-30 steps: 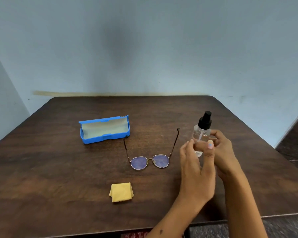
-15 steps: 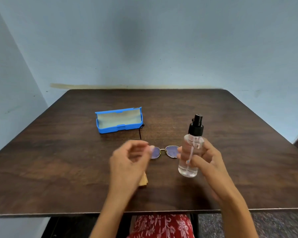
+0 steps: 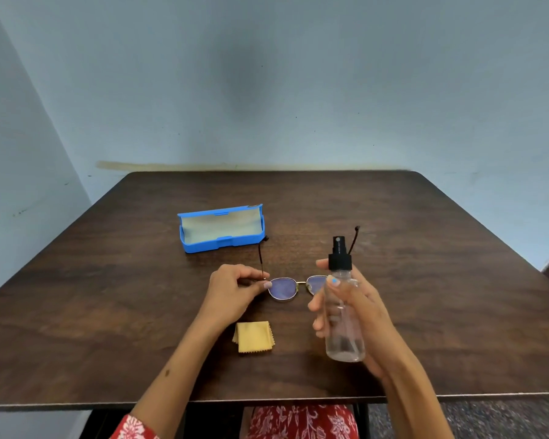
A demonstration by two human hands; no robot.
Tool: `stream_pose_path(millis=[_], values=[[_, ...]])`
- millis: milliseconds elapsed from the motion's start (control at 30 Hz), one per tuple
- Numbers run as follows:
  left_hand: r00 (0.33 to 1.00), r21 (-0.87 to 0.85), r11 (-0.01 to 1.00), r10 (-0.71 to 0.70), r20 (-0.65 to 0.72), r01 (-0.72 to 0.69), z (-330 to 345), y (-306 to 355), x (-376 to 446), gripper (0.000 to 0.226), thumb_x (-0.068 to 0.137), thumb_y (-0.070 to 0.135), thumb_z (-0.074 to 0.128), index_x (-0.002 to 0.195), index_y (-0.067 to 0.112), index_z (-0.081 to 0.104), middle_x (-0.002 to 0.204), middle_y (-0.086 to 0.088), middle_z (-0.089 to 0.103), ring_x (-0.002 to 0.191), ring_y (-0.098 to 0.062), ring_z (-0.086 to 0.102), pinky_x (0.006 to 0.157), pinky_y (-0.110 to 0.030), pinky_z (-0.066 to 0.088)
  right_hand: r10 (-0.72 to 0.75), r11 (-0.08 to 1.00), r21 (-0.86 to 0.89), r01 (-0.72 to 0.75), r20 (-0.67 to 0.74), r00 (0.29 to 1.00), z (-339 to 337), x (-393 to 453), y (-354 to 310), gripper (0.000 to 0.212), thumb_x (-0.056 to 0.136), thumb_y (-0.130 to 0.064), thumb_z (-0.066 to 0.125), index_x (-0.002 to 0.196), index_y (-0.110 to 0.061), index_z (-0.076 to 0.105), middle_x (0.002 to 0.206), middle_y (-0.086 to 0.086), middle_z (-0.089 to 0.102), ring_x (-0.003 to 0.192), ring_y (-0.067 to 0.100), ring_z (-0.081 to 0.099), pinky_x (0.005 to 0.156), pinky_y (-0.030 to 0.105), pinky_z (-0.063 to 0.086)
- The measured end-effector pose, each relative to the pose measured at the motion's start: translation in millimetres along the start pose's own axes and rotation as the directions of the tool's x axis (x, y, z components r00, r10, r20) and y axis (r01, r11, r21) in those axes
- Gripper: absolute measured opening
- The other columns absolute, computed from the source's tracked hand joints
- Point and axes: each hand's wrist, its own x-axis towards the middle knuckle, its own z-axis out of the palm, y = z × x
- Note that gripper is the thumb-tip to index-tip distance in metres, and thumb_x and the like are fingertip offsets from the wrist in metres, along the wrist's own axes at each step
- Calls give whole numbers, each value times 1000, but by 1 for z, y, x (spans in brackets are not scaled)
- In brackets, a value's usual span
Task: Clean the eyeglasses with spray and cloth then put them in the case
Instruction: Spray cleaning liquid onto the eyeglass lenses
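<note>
A dark wooden table [image 3: 114,312] stands against a pale blue wall [image 3: 267,74], its near edge running across the bottom of the view. Half a second ago the left hand [image 3: 235,289] hovered loosely above the table, covering one lens and most of the cloth; now it sits lower and pinches the eyeglasses [image 3: 286,288] at the left hinge, thumb and forefinger closed on the frame where the temple arm begins. The yellow cloth [image 3: 254,337], folded, lies in full view just in front of that hand. The right hand [image 3: 355,315] grips the clear spray bottle [image 3: 343,324] — fingers wrapped round its body, the black nozzle upright — closer to the camera than before and a little to the right of the glasses. The bottle and fingers cover the outer part of the right lens; whether the frame rests on the table or is lifted slightly cannot be told. The blue case [image 3: 222,229] lies open behind the glasses, its lid up, one temple tip close to its right end. Red floral clothing [image 3: 301,421] shows below the table edge.
</note>
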Motion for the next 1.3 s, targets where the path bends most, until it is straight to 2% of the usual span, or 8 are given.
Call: stream_pose_path(millis=[267, 500, 667, 933, 1000, 1067, 1167, 1300], values=[[996, -3, 997, 83, 34, -83, -3, 3, 8, 10, 80, 16, 71, 89, 20, 72, 83, 8, 71, 76, 1, 66, 67, -11, 51, 65, 997, -35, -63, 46, 997, -7, 15, 1, 76, 67, -17, 71, 135, -29, 38, 90, 13, 68, 57, 24, 58, 52, 33, 50], [991, -150, 983, 95, -94, -108, -10, 14, 38, 11, 76, 7, 74, 84, 15, 73, 84, -1, 73, 80, -9, 69, 76, -24, 56, -238, 910, -363, 203, -56, 970, 3, 58, -10, 70, 78, 1, 71, 130, -38, 46, 81, 5, 68, 57, 16, 60, 56, 33, 54], [979, -278, 955, 51, -199, -106, -17, 20, 67, 16, 72, 3, 76, 73, 18, 70, 78, -5, 73, 78, -19, 70, 81, -38, 57, -283, 847, -469, 251, 2, 959, 10, 95, -15, 81, 87, -4, 62, 136, -57, 27, 107, 10, 60, 75, 21, 67, 65, 42, 59], [953, -354, 928, 3, -303, -116, -13, 4, 74, 12, 73, 9, 76, 80, 18, 72, 81, -1, 73, 79, -13, 70, 79, -34, 58, -98, 984, -144, 107, 69, 993, 17, 122, -6, 78, 86, 5, 56, 132, -54, 34, 80, 15, 60, 47, 24, 56, 45, 33, 51], [943, -377, 918, -10, -332, -123, -13, 2, 73, 11, 72, 9, 76, 79, 17, 73, 80, -1, 73, 79, -12, 70, 77, -30, 58, -291, 845, -459, 274, 35, 956, 19, 124, 0, 75, 83, 2, 60, 131, -50, 36, 76, 1, 59, 48, 13, 55, 50, 29, 51], [928, -386, 912, -12, -372, -143, -15, 4, 72, 10, 72, 10, 77, 79, 15, 73, 79, 0, 73, 78, -10, 70, 74, -25, 57, -492, 500, -767, 402, 131, 861, 20, 124, 7, 71, 80, -5, 62, 132, -45, 34, 77, -12, 56, 54, 7, 54, 55, 20, 49], [908, -395, 901, -6, -420, -177, -18, 8, 71, 14, 72, 7, 77, 74, 19, 71, 77, 3, 73, 75, -8, 70, 68, -18, 55, -537, 193, -934, 302, 157, 829, 18, 124, 14, 74, 79, -16, 64, 137, -44, 27, 88, -7, 59, 59, 5, 55, 55, 18, 50], [883, -380, 902, 3, -469, -205, -22, 9, 73, 16, 71, 7, 77, 71, 21, 70, 74, 6, 72, 74, -11, 70, 68, -20, 56, -553, 313, -907, 281, 66, 830, 14, 122, 17, 85, 75, -21, 59, 143, -47, 14, 99, -10, 61, 64, 3, 57, 61, 20, 50]])
